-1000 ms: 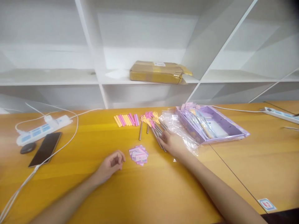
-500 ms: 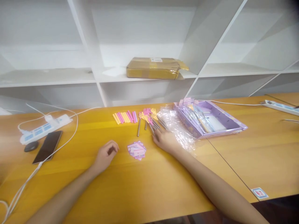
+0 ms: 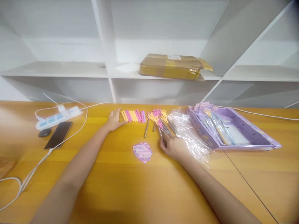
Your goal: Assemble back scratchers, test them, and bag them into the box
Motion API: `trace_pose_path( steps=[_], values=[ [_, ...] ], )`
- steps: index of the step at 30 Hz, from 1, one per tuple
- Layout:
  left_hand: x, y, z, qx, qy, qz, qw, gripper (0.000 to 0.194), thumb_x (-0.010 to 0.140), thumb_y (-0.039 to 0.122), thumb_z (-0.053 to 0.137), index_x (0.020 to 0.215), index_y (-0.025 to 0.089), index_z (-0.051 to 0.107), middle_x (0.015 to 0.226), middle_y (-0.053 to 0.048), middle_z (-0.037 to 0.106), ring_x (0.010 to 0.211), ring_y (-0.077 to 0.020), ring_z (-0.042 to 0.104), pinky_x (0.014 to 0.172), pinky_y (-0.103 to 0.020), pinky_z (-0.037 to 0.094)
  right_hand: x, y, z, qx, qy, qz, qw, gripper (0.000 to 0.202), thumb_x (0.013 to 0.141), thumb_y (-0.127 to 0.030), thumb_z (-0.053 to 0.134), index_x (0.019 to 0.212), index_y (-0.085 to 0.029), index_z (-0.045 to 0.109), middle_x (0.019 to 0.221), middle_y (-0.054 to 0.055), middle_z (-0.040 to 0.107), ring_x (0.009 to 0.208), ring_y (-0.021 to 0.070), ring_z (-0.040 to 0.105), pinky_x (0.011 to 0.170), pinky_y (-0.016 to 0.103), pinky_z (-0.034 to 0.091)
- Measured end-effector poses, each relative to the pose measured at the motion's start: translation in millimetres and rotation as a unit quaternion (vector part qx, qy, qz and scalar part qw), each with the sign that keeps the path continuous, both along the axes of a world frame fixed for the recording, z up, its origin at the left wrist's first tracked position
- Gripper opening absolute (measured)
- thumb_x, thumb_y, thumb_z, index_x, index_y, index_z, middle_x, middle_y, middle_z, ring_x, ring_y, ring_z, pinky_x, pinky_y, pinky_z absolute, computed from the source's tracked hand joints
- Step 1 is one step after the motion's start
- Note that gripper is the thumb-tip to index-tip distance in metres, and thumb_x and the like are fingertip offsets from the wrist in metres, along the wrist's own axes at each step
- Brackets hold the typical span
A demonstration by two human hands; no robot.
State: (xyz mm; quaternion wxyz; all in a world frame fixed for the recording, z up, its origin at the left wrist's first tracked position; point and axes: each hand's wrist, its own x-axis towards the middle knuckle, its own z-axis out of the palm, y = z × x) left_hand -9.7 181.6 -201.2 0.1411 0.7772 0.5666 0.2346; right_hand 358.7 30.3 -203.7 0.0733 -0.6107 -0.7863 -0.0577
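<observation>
My left hand [image 3: 114,120] rests at the left end of a row of pink, yellow and purple tubes [image 3: 133,116], thumb and fingers apart, holding nothing. Just right of that row lies a bunch of back scratchers [image 3: 156,115] with pink and yellow hand-shaped heads and metal rods. My right hand [image 3: 174,146] is closed around the rod of a pink-headed back scratcher [image 3: 160,128] at the near side of the bunch; its fingertips are partly hidden. Between my forearms is a loose pile of small pink and purple cards [image 3: 143,152].
Crumpled clear plastic bags [image 3: 190,133] lie beside a purple open box [image 3: 247,130] holding wrapped items. On the left are a power strip [image 3: 58,118], a black mouse [image 3: 44,133], a phone [image 3: 59,134] and white cables. A taped parcel [image 3: 171,67] sits on the shelf behind.
My left hand has gone forward from the near table to the tubes, its curled fingers now spread. My right hand stays at the back scratchers. The whole view has shifted.
</observation>
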Motion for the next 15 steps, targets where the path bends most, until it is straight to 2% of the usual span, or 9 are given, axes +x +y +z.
trace_pose_path(
  steps=[3,7,15],
  values=[
    [-1,3,-7.3,-0.003,0.005,-0.03,1.0,0.109,0.078,0.07,0.078,0.163,0.02,0.032,0.166,-0.021,0.039,0.156,-0.0453,0.029,0.126,-0.059,0.026,-5,8,0.9,-0.016,-0.012,-0.023,1.0,0.038,0.101,-0.051,0.047,0.092,-0.019,0.065,0.089,0.014,0.074,0.067,0.0254,0.067,0.058,0.034,0.038],
    [1,7,-12.1,0.002,-0.001,-0.044,0.999,0.106,0.08,0.067,0.078,0.163,0.018,0.033,0.163,-0.02,0.045,0.152,-0.0437,0.033,0.126,-0.058,0.026,-14,13,-1.1,-0.004,-0.012,-0.064,0.998,0.035,0.102,-0.044,0.045,0.089,-0.02,0.066,0.077,0.012,0.073,0.061,0.0236,0.066,0.056,0.033,0.037],
    [2,1,-8.0,0.011,-0.038,-0.046,0.998,0.105,0.078,0.065,0.081,0.159,0.015,0.039,0.156,-0.02,0.051,0.149,-0.0418,0.037,0.125,-0.056,0.032,-19,10,1.0,-0.024,0.04,-0.109,0.993,0.028,0.097,-0.041,0.051,0.085,-0.02,0.066,0.073,0.012,0.071,0.062,0.0264,0.067,0.055,0.033,0.035]
  ],
)
